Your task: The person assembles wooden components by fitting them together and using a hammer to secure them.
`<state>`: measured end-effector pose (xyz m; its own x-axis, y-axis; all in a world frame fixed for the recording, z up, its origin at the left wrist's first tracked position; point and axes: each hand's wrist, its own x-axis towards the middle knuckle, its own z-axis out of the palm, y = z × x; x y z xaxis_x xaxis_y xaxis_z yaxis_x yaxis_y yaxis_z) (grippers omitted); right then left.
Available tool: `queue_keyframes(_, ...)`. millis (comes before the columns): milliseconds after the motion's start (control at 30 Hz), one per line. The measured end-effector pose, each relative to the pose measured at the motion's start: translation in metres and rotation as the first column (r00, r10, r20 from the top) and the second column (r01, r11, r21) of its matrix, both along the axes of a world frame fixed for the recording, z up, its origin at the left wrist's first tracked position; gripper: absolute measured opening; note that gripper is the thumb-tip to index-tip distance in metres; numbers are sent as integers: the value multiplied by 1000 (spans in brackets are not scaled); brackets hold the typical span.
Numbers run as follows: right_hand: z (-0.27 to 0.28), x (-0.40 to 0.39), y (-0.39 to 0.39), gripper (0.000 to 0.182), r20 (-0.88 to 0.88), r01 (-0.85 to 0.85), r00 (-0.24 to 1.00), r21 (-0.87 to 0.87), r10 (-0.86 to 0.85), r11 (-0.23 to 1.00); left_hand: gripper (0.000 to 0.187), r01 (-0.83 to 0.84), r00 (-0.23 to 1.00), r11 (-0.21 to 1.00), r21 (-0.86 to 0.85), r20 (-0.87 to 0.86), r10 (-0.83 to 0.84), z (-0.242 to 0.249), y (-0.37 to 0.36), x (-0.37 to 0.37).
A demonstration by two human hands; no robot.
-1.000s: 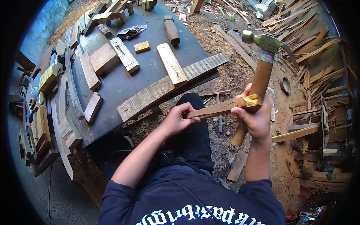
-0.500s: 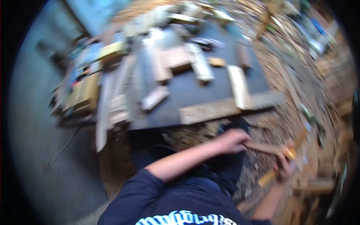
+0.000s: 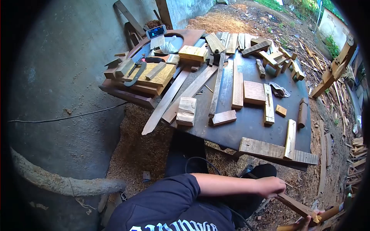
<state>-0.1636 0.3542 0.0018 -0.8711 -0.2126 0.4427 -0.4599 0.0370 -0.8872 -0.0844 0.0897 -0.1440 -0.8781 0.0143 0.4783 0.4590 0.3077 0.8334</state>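
Wood bar [image 3: 295,204] looks light and stiff, best held by its ends: my left hand [image 3: 271,187] grips one, my right hand [image 3: 306,221] wraps the other and the hammer handle [image 3: 330,213].

Right hand [image 3: 306,222] partly hidden at wooden bar [image 3: 295,204], hammer [image 3: 330,213] with head obscured by dark rim, shirt lettering [image 3: 173,226] cropped below, phone screen [image 3: 156,32] illegible.
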Motion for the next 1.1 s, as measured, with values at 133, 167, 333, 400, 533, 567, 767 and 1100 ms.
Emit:
queue_keyframes(133, 17, 4, -26, 29, -229, -57, 969, 153, 91, 987, 29, 15, 998, 999, 51, 65, -18, 2, -3, 0)
queue_keyframes(167, 26, 7, -32, 29, -177, -107, 974, 203, 144, 973, 30, 5, 998, 999, 43, 64, -7, 2, -3, 1)
queue_keyframes(333, 49, 12, -41, 34, 106, -330, 944, 379, 314, 865, 32, -46, 999, 999, 3, 18, 46, -2, -8, 1)
queue_keyframes(400, 36, 2, -27, 40, 205, -349, 935, 398, 289, 848, 32, -39, 998, 999, -14, 43, 40, -3, -9, 1)
queue_keyframes(533, 31, 7, -40, 47, 99, -382, 924, 301, 370, 874, 33, -11, 997, 999, -32, 82, 13, -2, -13, 3)
queue_keyframes(567, 33, 9, -41, 46, 149, -405, 914, 266, 378, 875, 33, -12, 997, 999, -39, 77, 15, -2, -13, 2)
queue_keyframes(767, 35, 3, -51, 42, 193, -467, 882, 234, 430, 853, 31, 0, 1000, 997, -76, -23, -1, -20, -6, -3)
queue_keyframes(1100, 14, -24, -34, 25, 143, -422, 906, 349, 398, 837, 30, 132, 991, 973, -191, 52, -124, -6, -27, -1)
